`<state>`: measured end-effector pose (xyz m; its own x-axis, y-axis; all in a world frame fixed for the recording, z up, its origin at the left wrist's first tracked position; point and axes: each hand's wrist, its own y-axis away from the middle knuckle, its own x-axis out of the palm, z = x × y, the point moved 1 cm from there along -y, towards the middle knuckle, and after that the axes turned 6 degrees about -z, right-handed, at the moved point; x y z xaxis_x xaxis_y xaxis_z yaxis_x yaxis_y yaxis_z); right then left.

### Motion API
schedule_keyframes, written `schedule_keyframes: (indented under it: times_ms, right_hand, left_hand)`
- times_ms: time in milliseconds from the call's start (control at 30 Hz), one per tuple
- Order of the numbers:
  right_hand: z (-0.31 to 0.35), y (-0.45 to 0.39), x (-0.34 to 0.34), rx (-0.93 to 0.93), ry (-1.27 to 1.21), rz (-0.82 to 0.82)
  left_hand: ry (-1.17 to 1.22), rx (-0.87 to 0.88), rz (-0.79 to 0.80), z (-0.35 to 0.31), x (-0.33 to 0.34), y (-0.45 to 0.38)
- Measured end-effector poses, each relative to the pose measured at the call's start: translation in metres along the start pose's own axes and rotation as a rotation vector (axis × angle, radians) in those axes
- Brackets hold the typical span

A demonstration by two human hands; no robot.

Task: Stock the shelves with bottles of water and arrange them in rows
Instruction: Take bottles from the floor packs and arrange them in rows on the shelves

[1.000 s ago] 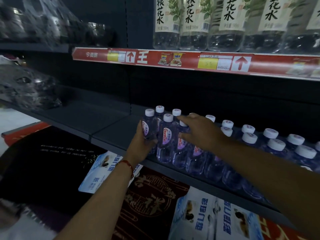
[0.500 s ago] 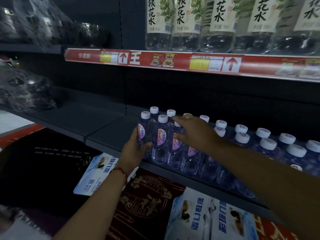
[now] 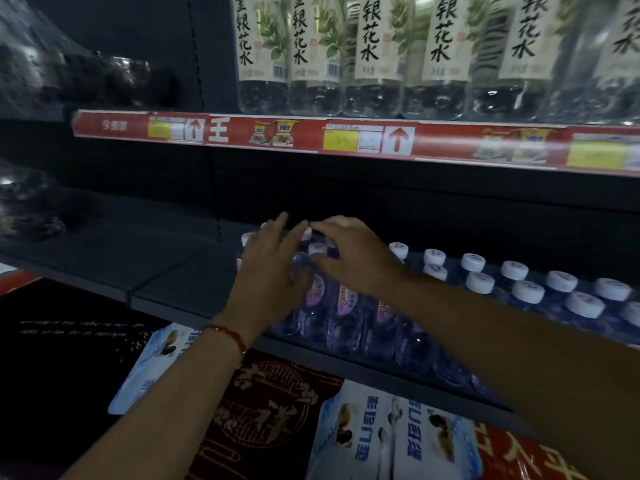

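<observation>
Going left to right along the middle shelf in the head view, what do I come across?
Bare dark shelf → left hand → right hand, both over the leftmost small bottles → rows of white-capped water bottles running to the right edge.

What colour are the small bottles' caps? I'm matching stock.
White caps, seen best in the head view.

small clear glossy plastic water bottles (image 3: 346, 327) with smooth white plastic caps, matt dark grey metal shelf (image 3: 180, 271), shiny red plastic price strip (image 3: 311, 136), tall clear plastic bottles with paper-look cream labels (image 3: 377, 53), crinkled glossy clear plastic wrap (image 3: 31, 202), thin red cord bracelet (image 3: 230, 336)
</observation>
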<state>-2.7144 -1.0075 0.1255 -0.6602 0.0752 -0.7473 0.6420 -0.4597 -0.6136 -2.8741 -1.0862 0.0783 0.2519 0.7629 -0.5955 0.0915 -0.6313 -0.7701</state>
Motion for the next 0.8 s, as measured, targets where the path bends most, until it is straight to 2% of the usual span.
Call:
schedule_keyframes:
  times_ms: [67, 133, 267, 367, 533, 667, 800]
  right_hand:
    - [0.000, 0.002, -0.014, 0.026, 0.108, -0.005]
    - [-0.005, 0.009, -0.031, 0.085, 0.186, 0.063]
    - [-0.024, 0.040, -0.069, 0.236, 0.189, 0.234]
    - [-0.033, 0.063, -0.088, 0.267, 0.174, 0.355]
    - [-0.039, 0.071, -0.088, 0.245, 0.161, 0.351]
    - [-0.043, 0.072, -0.089, 0.301, 0.233, 0.444]
    - [-0.052, 0.075, -0.091, 0.278, 0.198, 0.443]
  left_hand:
    - [-0.031, 0.044, 0.094, -0.008, 0.007, -0.006]
    - [-0.048, 0.085, 0.126, -0.012, 0.012, -0.010]
    - [-0.112, 0.206, 0.202, -0.011, 0.023, -0.013]
    - [-0.141, 0.263, 0.232, -0.015, 0.029, -0.009]
    - [-0.147, 0.252, 0.205, -0.018, 0.029, -0.006]
    - [-0.190, 0.276, 0.233, -0.020, 0.027, -0.004]
    - [-0.208, 0.255, 0.206, -0.022, 0.030, -0.003]
